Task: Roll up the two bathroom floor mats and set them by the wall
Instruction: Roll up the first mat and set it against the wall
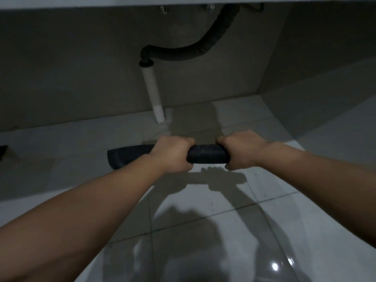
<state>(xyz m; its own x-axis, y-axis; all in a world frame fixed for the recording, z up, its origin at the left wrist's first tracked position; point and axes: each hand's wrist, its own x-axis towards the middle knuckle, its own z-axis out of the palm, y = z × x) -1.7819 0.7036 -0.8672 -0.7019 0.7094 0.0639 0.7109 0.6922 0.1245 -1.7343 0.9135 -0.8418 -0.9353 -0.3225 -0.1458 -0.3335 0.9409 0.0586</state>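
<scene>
Under the sink, in the head view, a dark, tightly rolled fabric floor mat (207,153) is held horizontally above the glossy white tiled floor (203,220), near the grey wall (81,68). The left hand (173,154) is wrapped around the roll left of its middle, and the right hand (240,152) is clenched around its right end; both hands are closed firmly on it, presumably so that the coil is kept from springing open. The roll's left end (122,157) is left projecting free. The mat is carried crosswise, parallel to the wall, which is judged to suit setting it down along the wall's base. A white drain pipe (152,92) with a black corrugated hose (183,53) is seen just beyond, so a spot beside it would be needed. Whether the small dark shape at the far left edge is a second mat cannot be told.
</scene>
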